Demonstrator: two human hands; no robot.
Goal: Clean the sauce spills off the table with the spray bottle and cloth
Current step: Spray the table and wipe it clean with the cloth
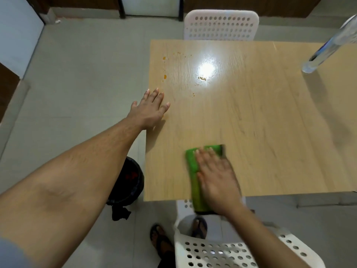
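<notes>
A light wooden table (270,122) fills the middle of the view. Orange sauce spots (164,76) dot its far left part, with more small drops (201,78) near a bright glare. My right hand (218,176) lies flat on a folded green cloth (193,167) at the table's near edge; part of the cloth hangs over that edge. My left hand (151,109) rests flat with spread fingers on the table's left edge, just short of the spots. A clear spray bottle (328,47) stands at the far right.
One white perforated chair (221,26) stands at the table's far side, another (231,250) right below me. A black bin (129,182) sits on the tiled floor left of the table. My sandalled feet (160,238) are beside the near chair.
</notes>
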